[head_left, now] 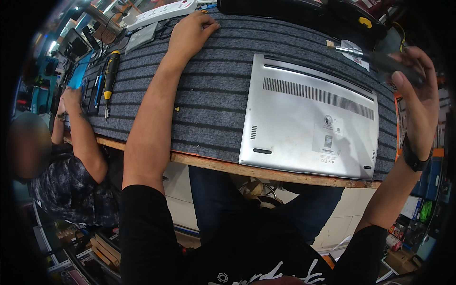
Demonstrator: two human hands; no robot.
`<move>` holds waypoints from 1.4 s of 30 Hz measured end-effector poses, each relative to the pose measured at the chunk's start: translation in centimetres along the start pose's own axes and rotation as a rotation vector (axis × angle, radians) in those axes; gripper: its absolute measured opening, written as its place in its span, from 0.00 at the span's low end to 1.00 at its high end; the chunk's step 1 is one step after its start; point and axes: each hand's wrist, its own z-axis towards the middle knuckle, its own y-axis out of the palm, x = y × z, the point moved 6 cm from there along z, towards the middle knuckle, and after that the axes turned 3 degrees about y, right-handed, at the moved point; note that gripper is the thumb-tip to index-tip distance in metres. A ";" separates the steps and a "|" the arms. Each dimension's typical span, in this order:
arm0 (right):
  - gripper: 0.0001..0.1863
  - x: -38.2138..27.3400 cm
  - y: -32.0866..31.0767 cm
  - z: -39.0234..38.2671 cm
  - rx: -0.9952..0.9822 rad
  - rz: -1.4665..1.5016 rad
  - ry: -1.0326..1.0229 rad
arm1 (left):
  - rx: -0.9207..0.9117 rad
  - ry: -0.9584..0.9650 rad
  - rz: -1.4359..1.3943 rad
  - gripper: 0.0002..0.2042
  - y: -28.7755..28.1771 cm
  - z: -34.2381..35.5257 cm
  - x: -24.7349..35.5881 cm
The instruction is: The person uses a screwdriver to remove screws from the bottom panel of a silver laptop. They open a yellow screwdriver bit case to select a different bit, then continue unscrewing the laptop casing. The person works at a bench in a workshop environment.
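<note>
Grasping a dark-handled tool [382,61] in the right hand [420,95], at about two o'clock, with the handle set between thumb and bent fingers. Aiming its silver neck and tan tip toward ten o'clock, near the far right corner of a silver laptop [294,128] but apart from it. Wearing a black band [414,156] around the right wrist. Resting the left hand [189,37] between eleven and twelve o'clock, with fingers loosely curled and thumb pointing toward two (cannot tell of anything tucked beneath the fingers).

Having the laptop flat at three o'clock on a striped grey mat [213,109], underside up, well apart from the left hand. Showing a long band of vent slots along its far side, and dark feet near the corners closest to the body.

Sitting at a table [209,163] with a bare wooden edge at six. Leaving a yellow-and-black screwdriver [110,76] at ten, a white power strip [161,14] at eleven and a dark case [280,8] just past twelve. Sharing the table with a co-worker [71,194] between eight and ten, with one hand near a blue strip [80,70].
</note>
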 end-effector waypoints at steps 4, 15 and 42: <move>0.31 -0.9 0.8 0.3 0.043 0.146 0.021 | 0.100 0.000 0.003 0.11 -0.8 0.4 0.0; 0.36 -9.0 13.6 2.4 0.113 0.231 -0.155 | -0.113 0.152 -0.576 0.09 -4.0 -0.5 7.9; 0.34 -10.2 19.1 1.1 -0.168 0.147 -0.461 | -0.558 0.458 -0.968 0.27 -1.5 -2.6 11.1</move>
